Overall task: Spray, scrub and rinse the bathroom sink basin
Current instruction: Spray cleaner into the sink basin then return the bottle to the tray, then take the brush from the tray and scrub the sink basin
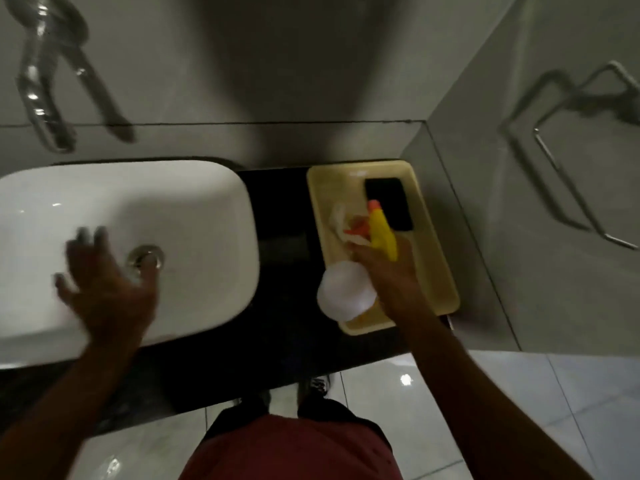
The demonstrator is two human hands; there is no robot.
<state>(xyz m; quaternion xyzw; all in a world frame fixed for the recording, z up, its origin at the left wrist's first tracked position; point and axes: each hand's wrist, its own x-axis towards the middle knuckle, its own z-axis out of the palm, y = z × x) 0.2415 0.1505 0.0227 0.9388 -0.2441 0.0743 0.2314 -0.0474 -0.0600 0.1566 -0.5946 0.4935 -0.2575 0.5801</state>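
Observation:
The white sink basin (pixel 194 216) fills the left of the view, with a chrome drain (pixel 145 258) at its middle. My left hand (pixel 107 282) hovers over the basin beside the drain, fingers spread, holding nothing; it is blurred. My right hand (pixel 388 268) is closed around the neck of a spray bottle (pixel 346 294) with a white body and a yellow and orange trigger head (pixel 379 230). The bottle is above the near end of a pale yellow tray (pixel 440 258). A black sponge (pixel 389 202) lies in the tray's far end.
A chrome wall tap (pixel 45 109) hangs above the basin's far left. The basin and tray sit on a black counter (pixel 280 237). A grey wall with a chrome holder (pixel 568 188) stands close on the right. White floor tiles (pixel 519 393) lie below.

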